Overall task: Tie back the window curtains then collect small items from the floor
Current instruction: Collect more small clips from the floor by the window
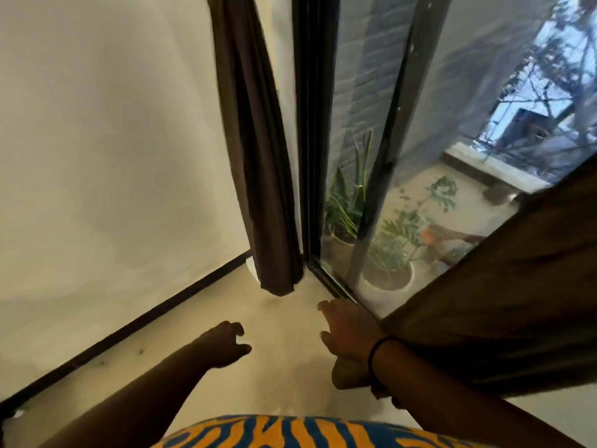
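Note:
A dark brown curtain (258,156) hangs gathered in the corner, left of the glass door frame (311,140), its hem just above the floor. A second brown curtain (504,295) spreads across the right side, over my right forearm. My right hand (347,331) reaches forward near the door's bottom track, fingers apart and holding nothing. My left hand (226,344) is stretched out over the floor with its fingers loosely curled and empty. Neither hand touches the corner curtain.
A cream wall (113,156) with a dark skirting strip (145,315) runs along the left. The floor (284,367) is pale. Behind the glass stand potted plants (387,253) on a balcony. A small white object (17,413) lies by the skirting at far left.

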Available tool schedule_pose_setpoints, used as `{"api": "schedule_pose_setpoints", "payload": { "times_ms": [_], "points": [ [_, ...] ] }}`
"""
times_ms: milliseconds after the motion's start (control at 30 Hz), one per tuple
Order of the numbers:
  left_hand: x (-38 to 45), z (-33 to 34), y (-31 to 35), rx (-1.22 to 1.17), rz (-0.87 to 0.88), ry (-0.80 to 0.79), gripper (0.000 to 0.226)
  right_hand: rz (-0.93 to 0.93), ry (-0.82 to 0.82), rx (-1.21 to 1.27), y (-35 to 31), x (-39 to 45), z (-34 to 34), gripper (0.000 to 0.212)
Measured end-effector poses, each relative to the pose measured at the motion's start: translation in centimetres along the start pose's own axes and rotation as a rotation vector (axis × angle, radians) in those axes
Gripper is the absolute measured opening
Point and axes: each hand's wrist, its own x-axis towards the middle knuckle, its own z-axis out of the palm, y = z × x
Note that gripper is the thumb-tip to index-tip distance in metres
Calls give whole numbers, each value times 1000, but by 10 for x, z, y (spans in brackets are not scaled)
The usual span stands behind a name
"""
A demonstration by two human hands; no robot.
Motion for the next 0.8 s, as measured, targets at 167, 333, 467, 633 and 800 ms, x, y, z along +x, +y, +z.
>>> {"api": "schedule_pose_setpoints", "payload": {
  "times_ms": [167,333,467,633,800],
  "points": [
    [61,-25,29,93,141,-56,55,275,-110,-75,55,16,26,49],
    [106,-33,66,233,282,-161,55,575,-303,-46,112,39,44,49],
    [131,-52,82,316,338,-217,54,686,-347,74,142,57,56,49],
    [184,-63,93,272,327,-223,50,666,-366,160,159,87,56,53],
    [238,-37,93,331,355,-368,47,757,-338,283,161,95,70,49]
  ]
}}
